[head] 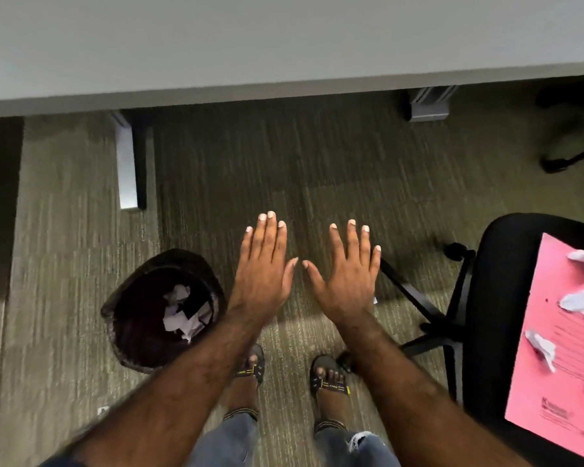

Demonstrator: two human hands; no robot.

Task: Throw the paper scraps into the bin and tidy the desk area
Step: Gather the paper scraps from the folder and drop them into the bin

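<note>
Single head-worn camera, wide angle, looking steeply down from standing height, the surface [216, 45] edge across the top, floor [317, 163] below, bin [155, 311] lower left, chair [499, 298] at right, both forearms close to the lens

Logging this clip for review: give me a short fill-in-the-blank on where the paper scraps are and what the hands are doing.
1. Both the left hand and the right hand are open and hold ____.
2. Some paper scraps already lie inside the dark ____.
3. Other crumpled scraps rest on a ____ folder on the office chair.

Missing words: nothing; bin; pink
</note>
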